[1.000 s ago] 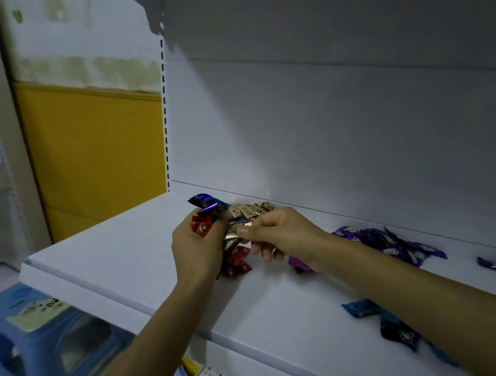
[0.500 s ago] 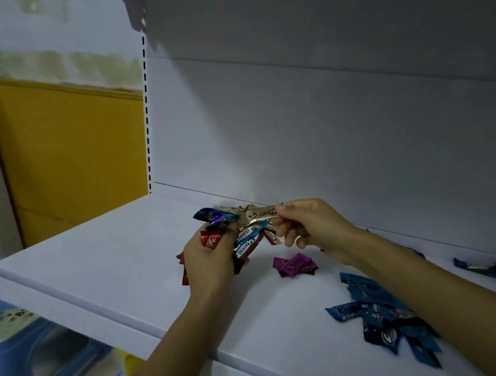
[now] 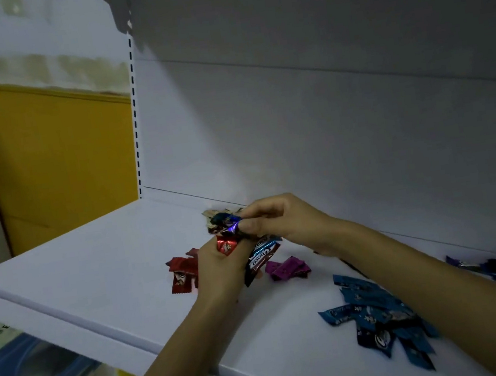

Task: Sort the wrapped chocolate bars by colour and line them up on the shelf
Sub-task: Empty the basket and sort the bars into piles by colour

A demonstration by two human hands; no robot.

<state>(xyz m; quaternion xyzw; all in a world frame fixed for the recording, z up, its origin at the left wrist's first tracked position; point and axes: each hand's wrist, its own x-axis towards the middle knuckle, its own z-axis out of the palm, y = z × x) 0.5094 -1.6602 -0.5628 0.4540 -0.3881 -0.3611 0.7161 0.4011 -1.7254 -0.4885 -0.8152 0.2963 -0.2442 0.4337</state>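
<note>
just above the left hand point(image 3: 216, 270), the right hand point(image 3: 279, 218) pinches a bar point(image 3: 225, 220).

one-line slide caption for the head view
Left hand holds mixed wrapped bars; right hand pinches a blue bar above the white shelf.

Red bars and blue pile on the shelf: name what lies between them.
In the head view, the left hand gripping its mixed bunch, then the purple bars lying on the shelf.
</note>
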